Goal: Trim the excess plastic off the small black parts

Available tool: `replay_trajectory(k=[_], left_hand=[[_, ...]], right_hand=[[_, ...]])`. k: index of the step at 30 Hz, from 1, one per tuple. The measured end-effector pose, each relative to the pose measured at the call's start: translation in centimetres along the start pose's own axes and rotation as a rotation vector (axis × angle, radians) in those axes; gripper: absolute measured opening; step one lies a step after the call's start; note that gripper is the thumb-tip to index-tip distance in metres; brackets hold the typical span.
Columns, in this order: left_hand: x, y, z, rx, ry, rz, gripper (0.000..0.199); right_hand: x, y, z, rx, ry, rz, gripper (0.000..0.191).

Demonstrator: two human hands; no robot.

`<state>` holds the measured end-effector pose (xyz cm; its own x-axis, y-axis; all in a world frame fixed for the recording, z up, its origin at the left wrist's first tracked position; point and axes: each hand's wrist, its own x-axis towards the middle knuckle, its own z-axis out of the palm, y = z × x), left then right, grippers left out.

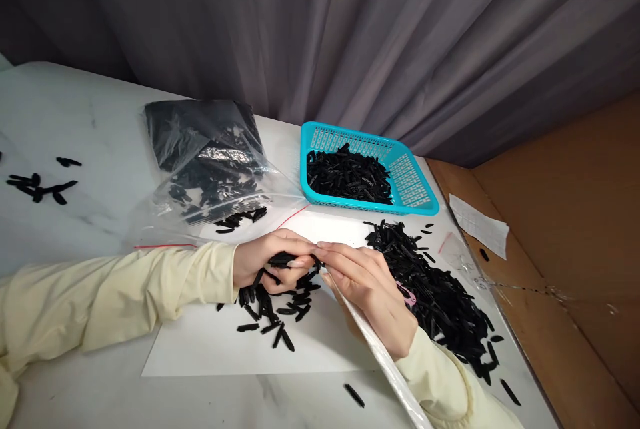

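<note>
My left hand [275,259] is closed around several black strips [283,259], its fingertips meeting those of the other hand. Fingers pinched, my right hand [367,285] touches a small black piece at the fingertips. A long whitish strip [383,355] runs from under the right hand to the bottom edge; whether the fingers grip it is unclear. Loose black pieces [273,312] lie beneath the hands on a white sheet [200,349]. Right of the hands is a large heap of black pieces [440,302], with a pink-handled item [406,294] partly hidden beside the right hand.
A blue basket [415,199] holding black pieces stands behind the hands. Clear plastic bags [215,155] with black contents lie at the back left. A few black pieces [43,187] are at far left. White paper [480,225] lies on cardboard [565,215] at right, below a grey curtain.
</note>
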<state>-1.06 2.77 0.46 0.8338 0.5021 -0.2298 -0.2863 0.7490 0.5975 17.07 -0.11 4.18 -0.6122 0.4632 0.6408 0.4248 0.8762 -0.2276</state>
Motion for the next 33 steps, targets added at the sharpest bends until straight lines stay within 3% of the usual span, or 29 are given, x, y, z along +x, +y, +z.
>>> replay_trajectory(k=[11, 14, 17, 21, 23, 33], left_hand=[[0.0, -0.1, 0.5, 0.094, 0.097, -0.050, 0.035], [-0.1, -0.1, 0.8, 0.132, 0.124, -0.054, 0.037], [-0.1, -0.1, 0.9, 0.164, 0.149, -0.031, 0.037], [-0.2, -0.1, 0.7, 0.178, 0.167, -0.023, 0.038], [-0.2, -0.2, 0.7, 0.188, 0.167, -0.009, 0.038], [-0.3, 0.1, 1.0, 0.322, 0.184, 0.013, 0.034]], right_hand=[[-0.7, 0.8, 0.7, -0.016, 0.036, 0.039, 0.018], [-0.6, 1.0, 0.6, 0.120, 0.113, 0.168, 0.018], [0.1, 0.9, -0.2, 0.395, 0.171, 0.365, 0.015], [1.3, 0.5, -2.0, 0.652, -0.028, 0.778, 0.008], [1.8, 0.3, -2.7, 0.675, -0.098, 0.900, 0.011], [1.9, 0.3, -3.3, 0.918, -0.173, 1.124, 0.021]])
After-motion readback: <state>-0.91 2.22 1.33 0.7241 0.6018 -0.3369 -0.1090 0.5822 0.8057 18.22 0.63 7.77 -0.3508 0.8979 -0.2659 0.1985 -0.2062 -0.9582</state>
